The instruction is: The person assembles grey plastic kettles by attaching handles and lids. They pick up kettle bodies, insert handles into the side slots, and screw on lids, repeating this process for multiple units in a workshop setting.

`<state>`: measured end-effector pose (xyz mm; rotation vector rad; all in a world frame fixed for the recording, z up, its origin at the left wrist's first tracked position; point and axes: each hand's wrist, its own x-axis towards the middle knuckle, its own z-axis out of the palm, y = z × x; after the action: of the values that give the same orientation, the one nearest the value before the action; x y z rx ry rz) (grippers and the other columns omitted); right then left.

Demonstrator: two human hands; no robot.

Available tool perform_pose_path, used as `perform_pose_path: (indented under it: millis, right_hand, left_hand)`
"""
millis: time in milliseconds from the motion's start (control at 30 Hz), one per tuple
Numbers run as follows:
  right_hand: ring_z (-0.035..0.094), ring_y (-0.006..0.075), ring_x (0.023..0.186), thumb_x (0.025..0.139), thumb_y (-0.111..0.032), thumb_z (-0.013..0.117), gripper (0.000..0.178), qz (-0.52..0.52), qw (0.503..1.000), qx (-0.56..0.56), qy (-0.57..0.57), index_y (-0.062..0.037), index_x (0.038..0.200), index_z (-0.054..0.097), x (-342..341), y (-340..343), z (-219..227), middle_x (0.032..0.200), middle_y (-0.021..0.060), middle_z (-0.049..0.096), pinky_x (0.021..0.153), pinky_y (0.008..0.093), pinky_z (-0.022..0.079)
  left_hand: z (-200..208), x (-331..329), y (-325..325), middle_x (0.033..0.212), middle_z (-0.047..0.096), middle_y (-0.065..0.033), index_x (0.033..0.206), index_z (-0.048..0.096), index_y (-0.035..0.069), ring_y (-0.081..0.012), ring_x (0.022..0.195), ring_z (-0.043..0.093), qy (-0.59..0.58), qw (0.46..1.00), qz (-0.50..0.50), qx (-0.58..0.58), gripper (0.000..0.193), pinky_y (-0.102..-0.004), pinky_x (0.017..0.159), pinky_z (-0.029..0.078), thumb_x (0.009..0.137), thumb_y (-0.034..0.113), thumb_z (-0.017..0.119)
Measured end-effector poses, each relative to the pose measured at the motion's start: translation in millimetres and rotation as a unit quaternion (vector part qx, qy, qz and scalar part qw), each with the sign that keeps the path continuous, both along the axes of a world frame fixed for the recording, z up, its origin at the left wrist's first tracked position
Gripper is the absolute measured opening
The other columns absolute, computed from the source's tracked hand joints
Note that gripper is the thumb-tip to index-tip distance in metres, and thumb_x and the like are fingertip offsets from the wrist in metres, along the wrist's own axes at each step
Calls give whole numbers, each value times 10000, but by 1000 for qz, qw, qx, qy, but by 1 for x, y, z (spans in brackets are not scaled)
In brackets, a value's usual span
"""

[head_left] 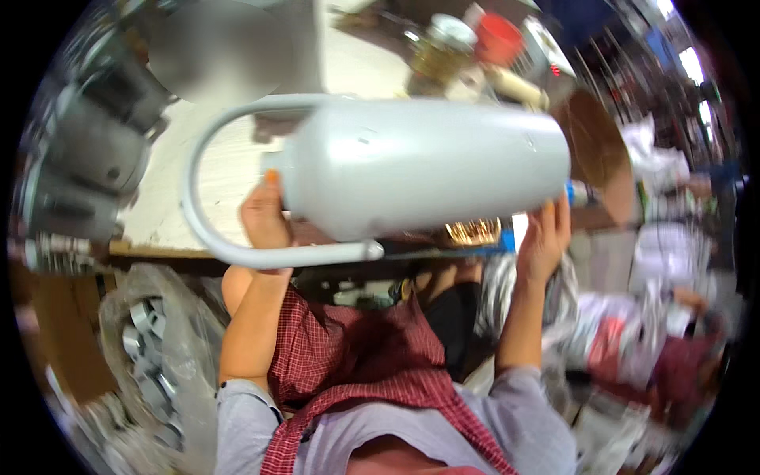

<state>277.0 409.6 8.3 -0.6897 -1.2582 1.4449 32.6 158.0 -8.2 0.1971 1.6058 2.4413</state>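
A light grey, flask-shaped vessel (435,166) is held lying on its side above the table's near edge, its narrow neck to the left and its wide end to the right. A big curved handle (192,174) of the same grey loops out past the neck. My left hand (265,214) reaches through the loop and grips the neck. At the other end, my right hand (546,233) holds the base from below, its fingers partly behind the vessel. Motion blurs the picture somewhat.
Several grey housings (91,150) are stacked left of the white tabletop (170,206). Below them, a clear plastic bag (194,340) holds small grey parts. A lidded jar (443,51), a red cup (499,38) and a brown round piece (598,154) are beyond the vessel.
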Motion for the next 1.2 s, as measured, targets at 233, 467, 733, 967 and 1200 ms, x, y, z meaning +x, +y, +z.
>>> perform_pose_path:
  millis: [233,467,733,967,1200]
  right_hand:
    - [553,126,1032,890,-126,644,422,30,996,-50,-70,15,1276,548,3,-3,-2,1149,61,611,909,265,440]
    - [537,175,1129,912,-138,609,428,33,992,-112,-50,10,1303,519,-7,-18,-1,1264,87,565,975,299,413]
    - [567,180,1080,958,-82,537,437,63,995,-36,74,36,1362,419,2,3,-24,1249,113,565,931,320,458]
    - [558,187,1108,960,-91,536,433,52,996,8,79,50,1354,423,5,4,-11,1259,126,556,956,330,450]
    - [552,192,1128,965,-63,511,409,62,996,17,57,66,1346,431,0,0,-1,1273,137,551,979,323,428]
  left_hand:
    - [4,-16,-5,1145,615,-143,1207,539,-31,-208,1018,605,24,997,31,-64,439,-322,915,463,1007,340,414]
    - [7,-6,-9,1050,638,-111,1192,566,-11,-188,882,609,27,977,111,-182,383,-311,768,520,1000,297,443]
    - [18,7,-3,713,634,-53,792,669,-27,-89,646,549,76,994,-16,-71,471,-235,615,448,961,392,539]
    - [5,5,7,683,606,-24,779,666,-23,-71,614,488,58,998,-15,-28,471,-226,570,399,956,397,550]
    - [1,1,2,694,585,-13,780,659,-25,-77,655,470,43,999,-8,-22,447,-240,621,395,960,370,553]
